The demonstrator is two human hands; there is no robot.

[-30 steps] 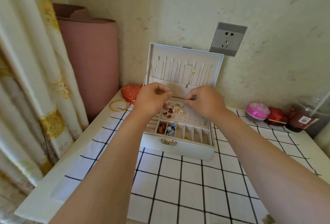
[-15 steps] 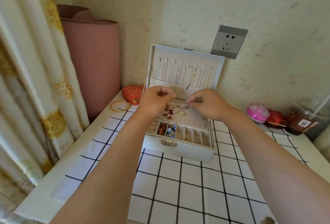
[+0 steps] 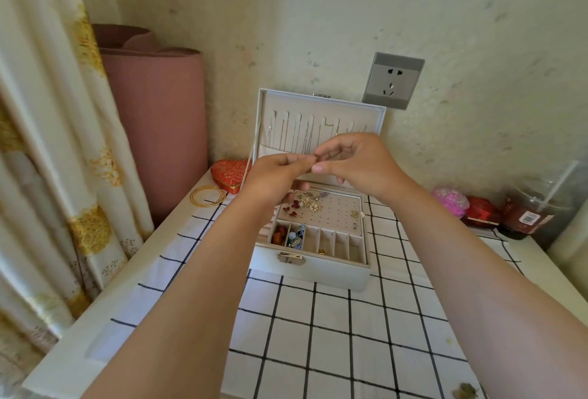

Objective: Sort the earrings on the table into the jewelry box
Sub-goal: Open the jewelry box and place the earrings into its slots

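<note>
A pink roll [image 3: 159, 128] stands far left against the wall; gold bangles [image 3: 207, 196] and a red heart box [image 3: 230, 172] lie on the table [image 3: 334, 351] beside it. The left hand [image 3: 276, 176] hovers over the open jewelry box [image 3: 313, 268], fingers curled and tips pinched against those of the right hand [image 3: 359, 163], which is curled the same way; I cannot tell whether anything lies between them. Below the hands, earrings [image 3: 305, 204] are clustered on the far-left part of the box's perforated panel, and red and blue pieces fill its two leftmost near compartments. A dark bottle [image 3: 531, 211] stands far right.
</note>
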